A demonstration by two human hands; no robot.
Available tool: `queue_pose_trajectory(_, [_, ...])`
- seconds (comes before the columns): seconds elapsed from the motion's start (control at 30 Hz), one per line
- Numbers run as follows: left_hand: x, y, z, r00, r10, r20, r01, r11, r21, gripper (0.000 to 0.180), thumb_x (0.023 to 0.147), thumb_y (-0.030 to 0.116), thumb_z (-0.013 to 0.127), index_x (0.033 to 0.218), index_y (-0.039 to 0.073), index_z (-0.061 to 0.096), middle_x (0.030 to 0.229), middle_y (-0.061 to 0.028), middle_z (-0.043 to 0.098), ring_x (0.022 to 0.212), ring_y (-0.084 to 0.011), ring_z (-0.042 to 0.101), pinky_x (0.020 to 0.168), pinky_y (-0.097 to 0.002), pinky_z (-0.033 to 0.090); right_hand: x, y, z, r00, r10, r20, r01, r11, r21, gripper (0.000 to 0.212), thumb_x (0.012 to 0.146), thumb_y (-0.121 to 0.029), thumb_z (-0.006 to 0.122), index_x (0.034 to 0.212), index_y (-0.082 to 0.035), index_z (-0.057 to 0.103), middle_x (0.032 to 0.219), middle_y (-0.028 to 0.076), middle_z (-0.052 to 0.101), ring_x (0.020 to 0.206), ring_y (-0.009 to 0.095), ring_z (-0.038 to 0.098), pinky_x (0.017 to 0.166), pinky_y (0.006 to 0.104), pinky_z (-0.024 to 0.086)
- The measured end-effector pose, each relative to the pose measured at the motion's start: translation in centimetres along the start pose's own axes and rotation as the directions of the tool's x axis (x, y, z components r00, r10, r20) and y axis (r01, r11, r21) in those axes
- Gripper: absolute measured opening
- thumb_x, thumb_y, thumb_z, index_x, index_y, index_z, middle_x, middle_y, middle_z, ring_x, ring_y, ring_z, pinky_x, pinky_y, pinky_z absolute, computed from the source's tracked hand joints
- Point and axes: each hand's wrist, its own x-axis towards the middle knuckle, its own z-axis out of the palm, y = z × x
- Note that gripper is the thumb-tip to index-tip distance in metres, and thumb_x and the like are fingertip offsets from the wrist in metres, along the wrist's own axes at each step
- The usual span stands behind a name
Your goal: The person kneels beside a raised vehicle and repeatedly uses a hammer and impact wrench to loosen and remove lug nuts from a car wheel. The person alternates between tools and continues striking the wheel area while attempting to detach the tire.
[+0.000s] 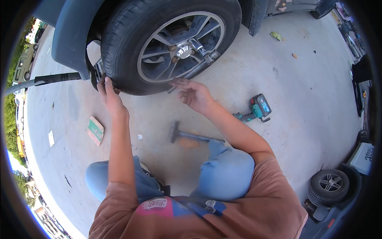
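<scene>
A green-and-white packet is seen at left. The left hand, fingers bent, is held at the lower edge of the tyre. The right hand, fingers half-curled, is placed at the lower end of the wrench attached beside the wheel hub; whether either hand grips anything cannot be told. Rightmost, a cordless tool is seen.

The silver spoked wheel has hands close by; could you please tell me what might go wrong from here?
The grey metal wrench on the wheel might slip and strike the right hand near its handle. The left hand, beside the black rubber tyre, could be pinched if the wheel shifts. The dark long-handled hammer on the pale floor might trip someone.
</scene>
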Motion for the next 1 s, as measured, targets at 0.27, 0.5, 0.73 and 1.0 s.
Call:
queue_pose_trajectory(0.27, [0.1,0.0,-1.0,0.999,0.018,0.031,-0.019,0.999,0.041,0.036,0.098,0.037,0.055,0.117,0.007,0.053,0.084,0.0013,0.046,0.078,-0.0091,0.043,0.077,-0.0283,0.039,1.1,-1.3,0.7,0.981,0.127,-0.146,0.025,0.669,0.743,0.067,0.094,-0.038,0.045,0.129,0.019,0.033,0.135,0.038,0.041,0.073,0.016,0.06,0.059,0.022,0.052])
queue_pose_trajectory(0.5, [1.6,-2.8,-1.1,0.924,0.355,0.143,-0.383,0.84,0.384,0.06,0.094,0.043,0.063,0.13,-0.002,0.046,0.115,-0.0122,0.051,0.103,-0.0172,0.05,0.092,-0.0303,0.041,3.3,-9.4,-12.8,0.782,-0.448,-0.433,0.612,0.683,0.399,0.018,0.094,-0.003,0.053,0.108,0.007,0.051,0.095,0.018,0.063,0.057,0.01,0.05,0.045,0.0193,0.044])
queue_pose_trajectory(0.73, [0.9,-2.5,-1.8,0.938,0.324,0.125,-0.344,0.916,0.207,0.064,0.093,0.039,0.064,0.133,-0.003,0.037,0.129,-0.0166,0.046,0.117,-0.023,0.047,0.102,-0.0385,0.038,-1.2,-8.4,10.2,0.712,-0.693,0.112,0.55,0.452,-0.702,0.021,0.089,0.002,0.057,0.11,0.005,0.06,0.1,0.016,0.068,0.066,0.018,0.068,0.062,0.0278,0.055])
queue_pose_trajectory(1.0, [0.7,-2.9,-0.5,0.936,0.323,0.142,-0.342,0.928,0.146,0.063,0.096,0.042,0.059,0.137,0.0,0.035,0.138,-0.0156,0.042,0.128,-0.0231,0.04,0.11,-0.035,0.027,1.5,-1.4,-3.9,0.902,-0.251,-0.351,-0.009,0.803,-0.596,0.032,0.087,-0.004,0.053,0.114,0.013,0.054,0.11,0.026,0.06,0.071,0.021,0.068,0.056,0.0277,0.056])
